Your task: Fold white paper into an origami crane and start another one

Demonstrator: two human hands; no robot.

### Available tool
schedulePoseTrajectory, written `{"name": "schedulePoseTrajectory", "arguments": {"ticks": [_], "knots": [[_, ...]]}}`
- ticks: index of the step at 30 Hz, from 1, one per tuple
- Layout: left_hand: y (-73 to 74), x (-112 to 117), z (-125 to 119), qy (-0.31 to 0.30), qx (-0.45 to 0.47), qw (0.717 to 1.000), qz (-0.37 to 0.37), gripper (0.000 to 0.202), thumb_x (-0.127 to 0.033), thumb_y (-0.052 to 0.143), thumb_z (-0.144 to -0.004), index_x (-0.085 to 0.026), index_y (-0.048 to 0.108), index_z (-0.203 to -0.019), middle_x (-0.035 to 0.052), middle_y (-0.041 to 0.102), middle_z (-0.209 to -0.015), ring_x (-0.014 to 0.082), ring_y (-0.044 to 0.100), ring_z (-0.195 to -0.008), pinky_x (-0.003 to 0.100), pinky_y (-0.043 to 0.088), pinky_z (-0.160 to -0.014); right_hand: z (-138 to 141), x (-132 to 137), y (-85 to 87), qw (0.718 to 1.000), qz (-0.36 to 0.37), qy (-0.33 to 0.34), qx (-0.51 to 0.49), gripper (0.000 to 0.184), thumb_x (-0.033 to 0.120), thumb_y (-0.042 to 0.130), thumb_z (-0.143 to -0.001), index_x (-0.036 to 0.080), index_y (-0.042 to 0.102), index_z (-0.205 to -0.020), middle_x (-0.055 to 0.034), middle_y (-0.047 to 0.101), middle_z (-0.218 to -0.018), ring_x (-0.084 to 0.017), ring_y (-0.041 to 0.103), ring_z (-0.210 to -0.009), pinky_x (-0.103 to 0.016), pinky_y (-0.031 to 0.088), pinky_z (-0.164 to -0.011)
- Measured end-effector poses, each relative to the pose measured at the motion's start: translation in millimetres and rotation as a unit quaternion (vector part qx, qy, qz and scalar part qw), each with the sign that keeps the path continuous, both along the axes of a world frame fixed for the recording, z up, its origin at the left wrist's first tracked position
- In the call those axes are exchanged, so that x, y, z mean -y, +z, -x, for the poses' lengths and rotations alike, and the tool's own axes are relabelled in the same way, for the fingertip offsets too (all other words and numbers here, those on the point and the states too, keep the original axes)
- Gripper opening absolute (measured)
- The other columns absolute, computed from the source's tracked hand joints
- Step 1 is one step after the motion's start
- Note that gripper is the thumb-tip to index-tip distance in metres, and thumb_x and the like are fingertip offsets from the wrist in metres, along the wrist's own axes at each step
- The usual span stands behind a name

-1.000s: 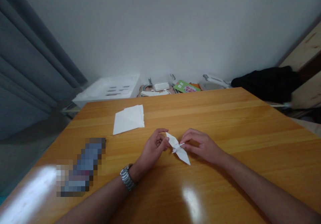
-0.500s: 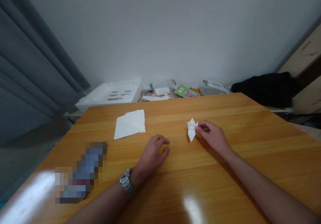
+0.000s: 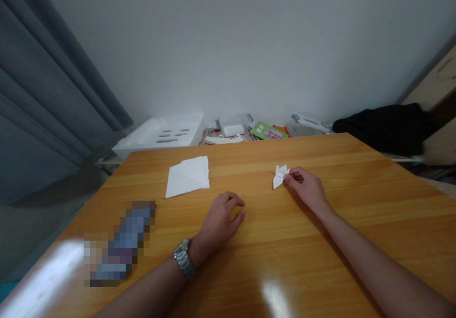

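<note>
White paper, folded into a small bird shape, is pinched in the right hand (image 3: 308,187). The thumb and a finger hold one end of this paper bird (image 3: 280,178). Its wings are spread and a thin point sticks up on the far side, so its folding looks done. The right hand has not let go yet, and it is hard to tell if the paper bird touches the tabletop (image 3: 256,156). The left hand (image 3: 221,218) holds nothing; its fingers are bent, with a small gap to the thumb. Past the left hand lie white sheets (image 3: 188,176) in a flat pile, not yet made into any shape.

The tabletop is shiny brown wood, and a bright spot of light shines on it between the two arms. Left of the left hand lies a dark flat thing (image 3: 130,232), too blurry to name. Far past both hands, beyond the tabletop's edge, are a white tray (image 3: 142,140) and a green book (image 3: 265,130). Black cloth (image 3: 384,126) lies far past the right hand. Behind everything is a pale wall (image 3: 249,38), and a grey curtain (image 3: 46,71) hangs far to the left.
</note>
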State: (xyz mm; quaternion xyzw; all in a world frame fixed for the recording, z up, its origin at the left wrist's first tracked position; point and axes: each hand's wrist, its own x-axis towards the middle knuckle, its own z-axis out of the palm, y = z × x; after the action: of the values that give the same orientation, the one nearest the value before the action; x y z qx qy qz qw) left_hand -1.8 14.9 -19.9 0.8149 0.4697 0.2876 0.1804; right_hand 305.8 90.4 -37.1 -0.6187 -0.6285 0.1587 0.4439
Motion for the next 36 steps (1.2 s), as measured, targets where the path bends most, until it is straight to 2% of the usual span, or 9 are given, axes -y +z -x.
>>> {"name": "schedulePoseTrajectory", "arguments": {"ticks": [6, 10, 12, 14, 18, 20, 23, 30, 36], "knots": [[-0.8, 1.0, -0.3, 0.002, -0.005, 1.0, 0.0, 0.017, -0.023, 0.061, -0.091, -0.025, 0.065, -0.107, 0.0053, 0.061, -0.112, 0.0225, 0.057, -0.106, 0.04, 0.047, -0.096, -1.5, -0.4, 1.0, 1.0, -0.001, 0.007, -0.025, 0.028, 0.046, 0.069, -0.082, 0.019, 0.07, -0.092, -0.0068, 0.076, -0.089, -0.021, 0.07, -0.078, -0.033, 0.054, -0.074], [-1.0, 1.2, -0.9, 0.004, -0.003, 1.0, -0.002, 0.017, -0.022, 0.061, -0.091, -0.024, 0.064, -0.107, 0.0053, 0.061, -0.112, 0.0223, 0.057, -0.107, 0.04, 0.047, -0.097, -0.6, 4.5, 11.8, 0.999, -0.036, -0.028, -0.029, 0.033, 0.049, 0.072, -0.08, 0.019, 0.068, -0.091, -0.0054, 0.072, -0.084, -0.02, 0.067, -0.073, -0.03, 0.052, -0.066], [-0.4, 1.4, -1.2, 0.009, -0.008, 1.0, -0.002, 0.017, -0.022, 0.061, -0.091, -0.024, 0.064, -0.107, 0.0056, 0.061, -0.113, 0.0228, 0.057, -0.108, 0.04, 0.047, -0.097, 2.1, 11.1, 20.0, 0.997, -0.066, -0.031, -0.013, 0.031, 0.049, 0.069, -0.083, 0.019, 0.067, -0.09, -0.0041, 0.07, -0.08, -0.019, 0.063, -0.069, -0.029, 0.05, -0.062], [0.3, 1.7, -1.4, 0.017, -0.016, 1.0, -0.003, 0.017, -0.023, 0.06, -0.091, -0.024, 0.064, -0.108, 0.0059, 0.061, -0.114, 0.0236, 0.056, -0.108, 0.042, 0.047, -0.098, 7.6, 21.1, 28.3, 0.996, -0.088, 0.003, 0.014, 0.027, 0.047, 0.063, -0.089, 0.02, 0.067, -0.089, -0.0039, 0.07, -0.083, -0.018, 0.063, -0.07, -0.029, 0.049, -0.064], [0.7, 2.0, -1.3, 0.024, -0.019, 1.0, -0.007, 0.017, -0.022, 0.058, -0.093, -0.024, 0.063, -0.108, 0.0061, 0.061, -0.114, 0.0241, 0.056, -0.108, 0.043, 0.046, -0.098, 26.5, 44.8, 38.6, 0.975, -0.103, 0.173, 0.089, 0.019, 0.036, 0.055, -0.097, 0.02, 0.066, -0.095, -0.0051, 0.069, -0.089, -0.018, 0.064, -0.077, -0.031, 0.051, -0.071], [0.1, 1.7, -1.2, 0.025, -0.013, 1.0, -0.009, 0.017, -0.021, 0.057, -0.093, -0.024, 0.063, -0.108, 0.0062, 0.061, -0.112, 0.0238, 0.056, -0.107, 0.042, 0.046, -0.098, 37.0, 53.7, 37.8, 0.959, -0.095, 0.242, 0.109, 0.017, 0.033, 0.054, -0.098, 0.021, 0.065, -0.101, -0.0066, 0.069, -0.095, -0.02, 0.065, -0.086, -0.033, 0.053, -0.079], [-0.4, 1.0, -1.2, 0.028, -0.004, 0.999, -0.015, 0.016, -0.017, 0.055, -0.093, -0.023, 0.062, -0.106, 0.0067, 0.061, -0.11, 0.0236, 0.056, -0.106, 0.042, 0.047, -0.097, 48.8, 59.6, 30.4, 0.94, -0.08, 0.306, 0.126, 0.02, 0.031, 0.055, -0.099, 0.022, 0.065, -0.113, -0.0088, 0.069, -0.111, -0.022, 0.064, -0.105, -0.038, 0.051, -0.094], [2.6, 1.5, -2.2, 0.033, -0.004, 0.999, -0.02, 0.012, -0.016, 0.054, -0.092, -0.021, 0.061, -0.1, 0.0072, 0.061, -0.105, 0.0241, 0.056, -0.102, 0.041, 0.048, -0.094, 58.2, 59.3, 11.9, 0.92, -0.013, 0.356, 0.163, 0.04, 0.028, 0.056, -0.097, 0.024, 0.058, -0.137, -0.0115, 0.057, -0.142, -0.025, 0.052, -0.132, -0.045, 0.043, -0.112], [2.8, 2.7, -1.0, 0.025, -0.007, 1.0, -0.017, 0.013, -0.018, 0.055, -0.092, -0.022, 0.061, -0.104, 0.0081, 0.061, -0.108, 0.0249, 0.057, -0.104, 0.042, 0.048, -0.095, 57.7, 58.2, 6.2, 0.913, 0.026, 0.369, 0.17, 0.04, 0.031, 0.055, -0.098, 0.027, 0.06, -0.137, -0.0084, 0.053, -0.148, -0.026, 0.048, -0.137, -0.047, 0.041, -0.115]]}}
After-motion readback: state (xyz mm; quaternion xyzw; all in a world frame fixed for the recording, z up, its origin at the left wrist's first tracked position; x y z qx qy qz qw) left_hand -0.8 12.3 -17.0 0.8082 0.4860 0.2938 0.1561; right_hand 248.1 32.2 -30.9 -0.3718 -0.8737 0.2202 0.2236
